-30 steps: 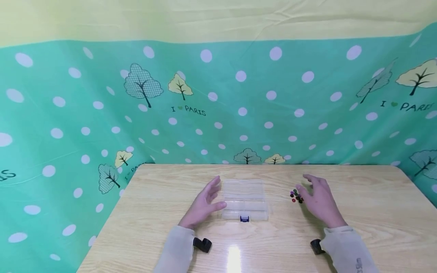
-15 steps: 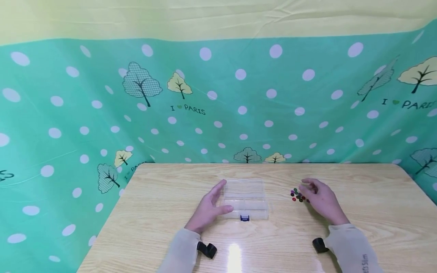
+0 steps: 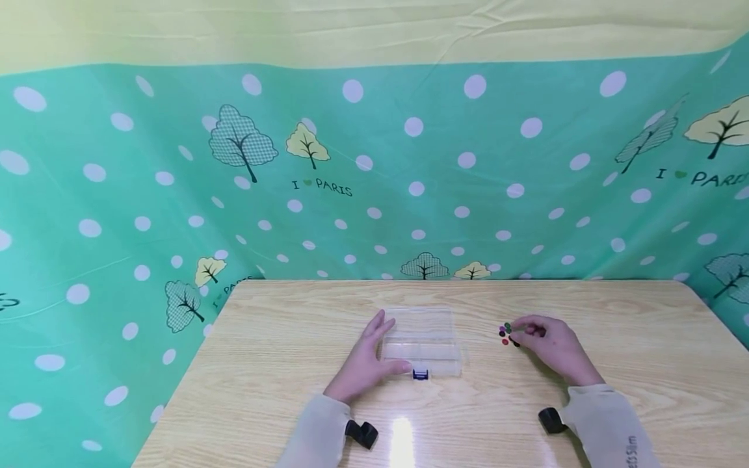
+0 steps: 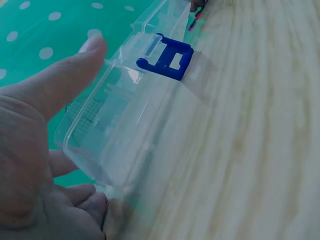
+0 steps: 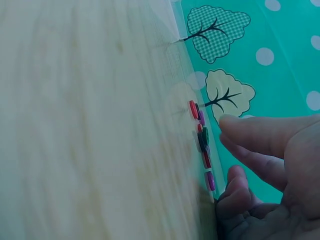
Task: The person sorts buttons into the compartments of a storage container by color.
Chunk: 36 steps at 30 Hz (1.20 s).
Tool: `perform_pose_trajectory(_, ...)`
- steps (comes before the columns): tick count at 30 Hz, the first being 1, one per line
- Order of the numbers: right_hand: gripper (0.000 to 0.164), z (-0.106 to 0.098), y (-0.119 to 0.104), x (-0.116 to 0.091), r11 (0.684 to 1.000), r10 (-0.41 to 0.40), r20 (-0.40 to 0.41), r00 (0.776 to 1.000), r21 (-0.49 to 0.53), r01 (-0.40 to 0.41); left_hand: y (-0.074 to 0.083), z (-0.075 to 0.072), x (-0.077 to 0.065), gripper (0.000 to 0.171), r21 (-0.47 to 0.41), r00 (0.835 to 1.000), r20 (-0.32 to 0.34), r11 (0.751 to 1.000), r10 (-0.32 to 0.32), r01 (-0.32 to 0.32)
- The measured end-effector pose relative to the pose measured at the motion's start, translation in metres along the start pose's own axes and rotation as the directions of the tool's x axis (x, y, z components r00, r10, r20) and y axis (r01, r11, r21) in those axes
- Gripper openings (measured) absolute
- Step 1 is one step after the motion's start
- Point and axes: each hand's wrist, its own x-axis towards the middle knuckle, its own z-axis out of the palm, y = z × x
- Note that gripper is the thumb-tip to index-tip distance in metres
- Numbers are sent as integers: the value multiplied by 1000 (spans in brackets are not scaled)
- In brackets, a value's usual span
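A clear plastic divided box (image 3: 435, 351) with a blue latch (image 3: 420, 375) lies on the table. My left hand (image 3: 365, 364) spans its left end, thumb stretched along the front by the latch, fingers spread at the left side. In the left wrist view, the thumb passes over the box rim (image 4: 75, 132) and the other fingers sit behind and below its end. To the right lies a small group of coloured buttons (image 3: 506, 341), red, purple, green and dark. My right hand (image 3: 552, 344) hovers over them, fingers bent and thumb tip close above, partly hiding the group.
The wood-grain table (image 3: 281, 364) reaches back to a green dotted curtain (image 3: 374, 175) printed with trees. Black wrist mounts sit on both cuffs, the left mount (image 3: 361, 434) and the right mount (image 3: 552, 420). A bright glare lies on the table's front middle.
My left hand has moved right onto the box's left end, its thumb reaching to the latch. My right hand has come lower over the buttons, with index finger and thumb closer together.
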Motion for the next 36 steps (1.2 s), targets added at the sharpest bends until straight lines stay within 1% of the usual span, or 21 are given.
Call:
perform_pose_trajectory(3,27,-1,0,0,1000,1,16,1000,4,-1,1,1,0,98,20,1000,14,1000,2,-2)
perform_pose_trajectory(7,25,-3,0,-1,1000,-4,27,1000,-15,4,1,3,0,96,23,999,34,1000,7,-8)
perform_pose_trajectory(14,22,-3,0,1,996,-22,12,1000,-84,22,2,3,0,97,45,999,48,999,10,-12)
perform_pose_trajectory(21,21,-3,3,2,994,-26,1,1000,-110,26,7,4,-1,99,85,998,67,996,-9,3)
perform_pose_trajectory(24,20,-2,4,2,993,-21,-9,1000,-120,19,8,5,0,99,109,998,67,994,-15,7)
perform_pose_trajectory(29,18,-3,5,1,992,-3,-19,1000,-127,1,6,7,1,98,114,998,56,993,-3,-3)
perform_pose_trajectory(36,19,-3,2,1,994,34,-14,999,-106,-35,7,8,1,96,124,1000,23,992,-5,2)
